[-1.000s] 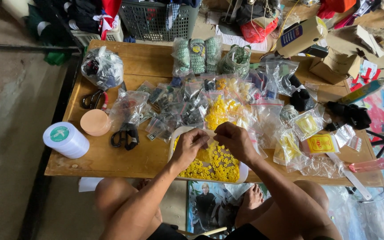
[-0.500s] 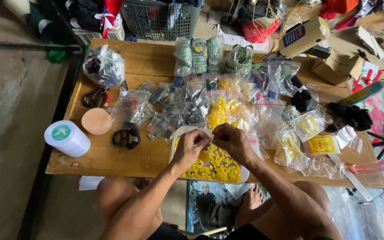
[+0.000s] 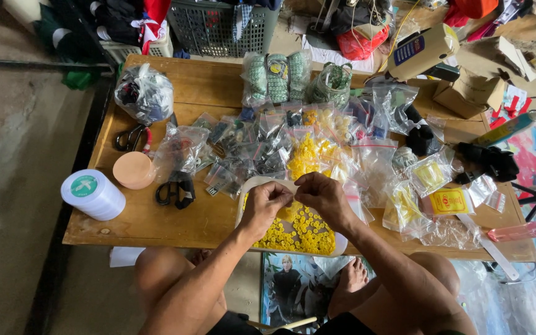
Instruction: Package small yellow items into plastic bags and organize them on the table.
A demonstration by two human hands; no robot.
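- Left hand point(image 3: 267, 203) and right hand point(image 3: 322, 195) are meeting above a white tray point(image 3: 243, 192); the fingers of both are curling in, tips pressed together on something too small to make out, likely one of the yellow pieces.
- Directly under the fingers, yellow pieces point(image 3: 296, 228) are lying loose in the tray, at the near edge of the surface point(image 3: 175, 226). They are small, round, bright yellow, heaped in a single thick layer.
- Progress, as a judgement: the tray is looking well stocked, so most of the handling seems left to do; no finished pile is showing apart from the heap.
- Just beyond the fingers, a clear bag of yellow bits point(image 3: 308, 155) is sitting among many small zip bags point(image 3: 249, 146).
- Left of the fingers, black scissors point(image 3: 175, 189) are lying flat, with a peach lid point(image 3: 134, 169) and a white spool point(image 3: 92, 194) further out.
- Right of the fingers, a yellow packet point(image 3: 451, 201) is resting among crumpled clear bags.
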